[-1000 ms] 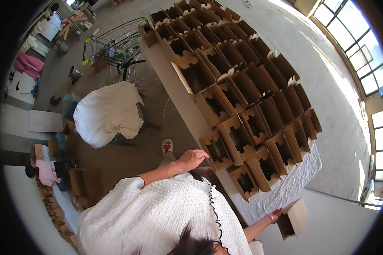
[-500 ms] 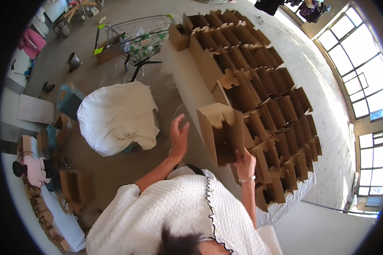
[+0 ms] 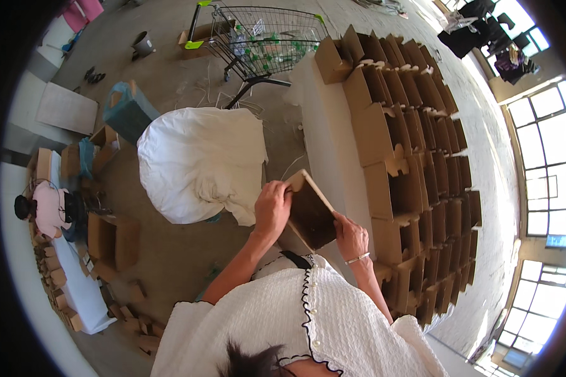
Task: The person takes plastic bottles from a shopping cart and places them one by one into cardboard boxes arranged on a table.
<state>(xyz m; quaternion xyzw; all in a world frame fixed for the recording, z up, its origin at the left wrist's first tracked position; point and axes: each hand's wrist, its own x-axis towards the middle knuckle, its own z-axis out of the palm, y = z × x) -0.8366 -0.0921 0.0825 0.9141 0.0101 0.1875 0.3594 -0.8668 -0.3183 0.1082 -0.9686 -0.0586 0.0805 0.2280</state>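
Between my two hands, in front of my chest, is an open brown cardboard box (image 3: 313, 221) with its hollow inside facing up toward me. My left hand (image 3: 273, 210) is closed on the box's upper left edge. On the opposite side my right hand (image 3: 351, 239), with a bracelet at the wrist, grips the right edge, thumb against the rim. Just to the right stand rows of similar open cardboard boxes (image 3: 378, 188), packed side by side on a white-covered table (image 3: 327, 125). What lies at the bottom of the held box is too dark to make out.
A large white cloth-covered bundle (image 3: 198, 163) stands to my left. Beyond it is a shopping cart (image 3: 277, 53) holding green-tinted bottles. A blue-green container (image 3: 131, 113) and an open carton (image 3: 113, 242) sit on the floor. At far left a person (image 3: 49, 204) works by a long table (image 3: 88, 283).
The box has moved away from the rows to in front of me and tilted. My left hand, free before, now holds its edge. My view has turned toward the right.
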